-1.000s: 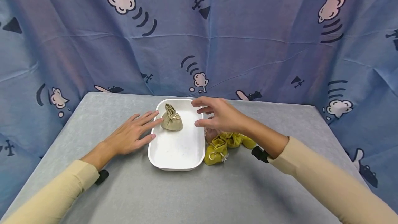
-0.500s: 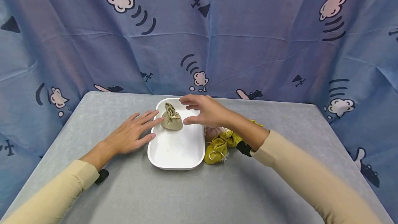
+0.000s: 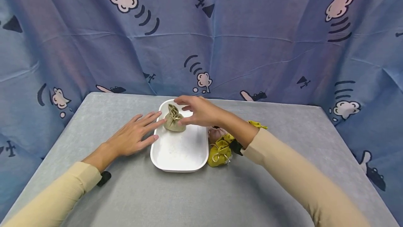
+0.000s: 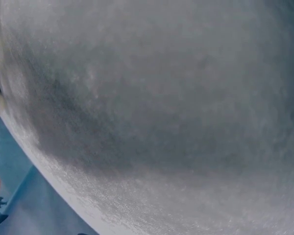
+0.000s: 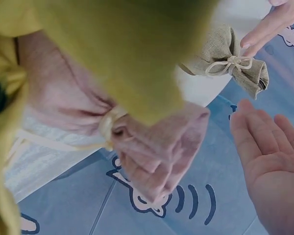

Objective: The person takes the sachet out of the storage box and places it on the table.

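A beige drawstring pouch (image 3: 173,125) stands in the far left part of a white tray (image 3: 180,157), its neck tied with a pale cord. My left hand (image 3: 133,136) is spread over the tray's left rim, fingertips right at the pouch's side. From the right, my right hand (image 3: 204,112) reaches over the tray, thumb and fingers apart, the thumb overlapping the pouch's right side in the head view. In the right wrist view the pouch (image 5: 215,54) shows its bow beyond the right hand (image 5: 277,166). The left wrist view shows mostly tabletop.
Right of the tray sit a pink drawstring pouch (image 3: 216,134) and several yellow-green ones, the nearest yellow-green pouch (image 3: 219,155) beside the tray's rim. My right forearm partly hides the others. A blue patterned curtain (image 3: 252,62) hangs behind the grey table (image 3: 176,199).
My right hand has moved left across the tray, from its right rim to the beige pouch. The left hand, the tray and the pouches have stayed put.
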The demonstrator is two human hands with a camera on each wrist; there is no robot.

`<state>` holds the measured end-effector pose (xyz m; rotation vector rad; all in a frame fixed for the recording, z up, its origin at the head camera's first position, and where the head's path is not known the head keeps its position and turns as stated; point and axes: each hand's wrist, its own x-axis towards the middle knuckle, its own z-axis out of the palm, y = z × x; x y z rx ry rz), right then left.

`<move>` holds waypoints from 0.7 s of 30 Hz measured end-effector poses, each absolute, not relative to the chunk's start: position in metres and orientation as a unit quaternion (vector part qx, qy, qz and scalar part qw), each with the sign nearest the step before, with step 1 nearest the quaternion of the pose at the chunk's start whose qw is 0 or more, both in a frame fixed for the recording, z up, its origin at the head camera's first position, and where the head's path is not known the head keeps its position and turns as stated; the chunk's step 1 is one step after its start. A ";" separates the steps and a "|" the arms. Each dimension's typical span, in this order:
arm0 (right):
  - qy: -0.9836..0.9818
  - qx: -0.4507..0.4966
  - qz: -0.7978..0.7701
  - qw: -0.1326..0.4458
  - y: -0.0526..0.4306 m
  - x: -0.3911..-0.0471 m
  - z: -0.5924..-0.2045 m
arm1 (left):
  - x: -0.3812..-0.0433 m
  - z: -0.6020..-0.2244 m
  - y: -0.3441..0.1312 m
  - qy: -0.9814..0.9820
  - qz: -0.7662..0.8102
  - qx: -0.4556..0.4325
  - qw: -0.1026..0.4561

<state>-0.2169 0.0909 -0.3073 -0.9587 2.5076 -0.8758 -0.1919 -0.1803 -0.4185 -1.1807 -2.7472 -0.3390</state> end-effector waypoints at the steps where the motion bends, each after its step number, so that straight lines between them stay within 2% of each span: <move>1: 0.877 -0.335 -0.304 0.159 0.089 -0.218 -0.307 | -0.192 -0.419 -0.181 -0.911 -0.113 -0.392 0.067; 10: 0.881 -0.333 -0.294 0.162 0.077 -0.226 -0.309 | -0.193 -0.420 -0.181 -0.905 -0.120 -0.399 0.081; 21: 0.878 -0.348 -0.276 0.179 0.071 -0.231 -0.301 | -0.193 -0.420 -0.182 -0.909 -0.118 -0.394 0.069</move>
